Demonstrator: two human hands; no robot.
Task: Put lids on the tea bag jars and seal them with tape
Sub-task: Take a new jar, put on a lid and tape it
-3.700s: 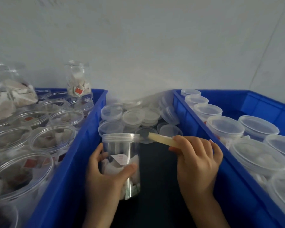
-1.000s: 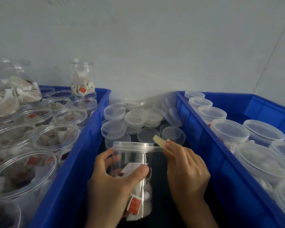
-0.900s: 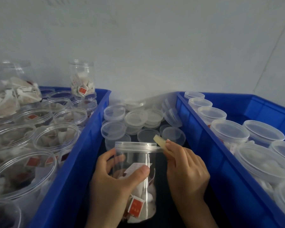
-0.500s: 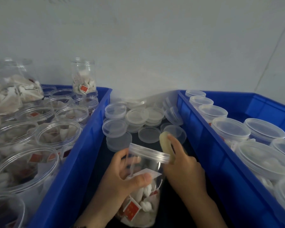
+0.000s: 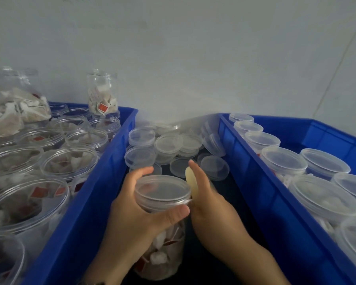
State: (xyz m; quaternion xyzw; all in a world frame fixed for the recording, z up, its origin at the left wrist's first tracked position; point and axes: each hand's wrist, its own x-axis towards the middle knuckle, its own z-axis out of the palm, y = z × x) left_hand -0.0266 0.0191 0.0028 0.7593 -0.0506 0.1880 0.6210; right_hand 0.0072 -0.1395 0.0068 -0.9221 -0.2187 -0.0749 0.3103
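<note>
Between the two blue plastic crates point(image 5: 103, 182) my left hand point(image 5: 136, 214) grips the lidded clear plastic jar of tea bags point(image 5: 162, 204) just under its lid. My right hand point(image 5: 206, 202) pinches a pale yellowish tape strip point(image 5: 190, 183) against the lid's edge. I should turn the jar slowly and keep the strip flat over the seam.

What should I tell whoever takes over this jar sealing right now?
Left hand grips the lidded tea bag jar just under its lid. Right hand presses a pale tape strip against the lid's edge.
Done: lid on; lidded jars sit in the right bin.
Left: wrap the tape round, then do the open jars in the left bin, using the spare lids between the bins.
</note>
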